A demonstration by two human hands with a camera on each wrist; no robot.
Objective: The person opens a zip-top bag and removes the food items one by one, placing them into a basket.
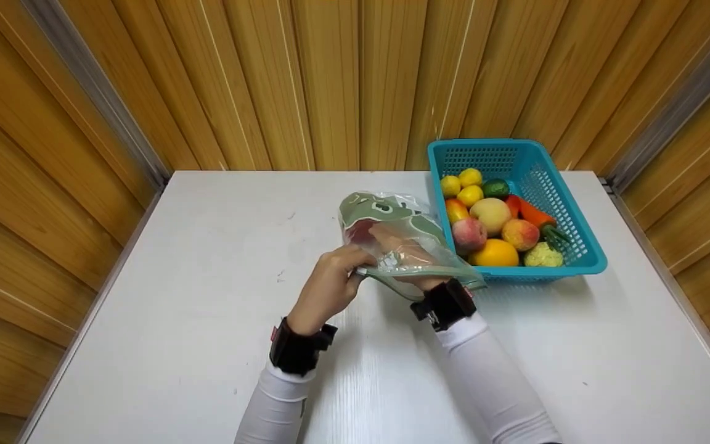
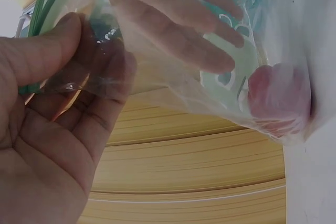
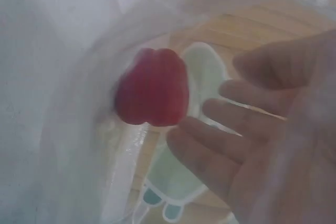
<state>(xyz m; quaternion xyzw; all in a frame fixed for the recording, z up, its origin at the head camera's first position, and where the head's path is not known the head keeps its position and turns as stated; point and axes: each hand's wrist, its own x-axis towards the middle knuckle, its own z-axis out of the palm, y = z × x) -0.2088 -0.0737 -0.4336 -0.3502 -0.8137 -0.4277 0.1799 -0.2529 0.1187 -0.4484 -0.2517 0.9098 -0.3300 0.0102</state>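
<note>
A clear plastic zip bag [image 1: 364, 206] with a green printed pattern lies against the basket's left side, its mouth held up toward me. My left hand [image 1: 328, 287] pinches the green-edged rim of that mouth between thumb and fingers. Through the mouth, my right hand [image 1: 407, 251] reaches inside the bag, and the right wrist view shows its fingers spread and nearly straight. A dark red lobed fruit [image 3: 153, 87] rests in the bottom of the bag, just beyond those fingertips. It also shows through the plastic in the left wrist view as a reddish fruit [image 2: 280, 100]. No fingers wrap around it.
A teal basket [image 1: 577, 269] stands on the white table [image 1: 207, 308] at the right. Inside are yellow fruits, peaches [image 1: 520, 235], an orange [image 1: 495, 253], a carrot [image 1: 537, 214] and several others. Wood-patterned panels [image 1: 330, 86] enclose the table's back and sides.
</note>
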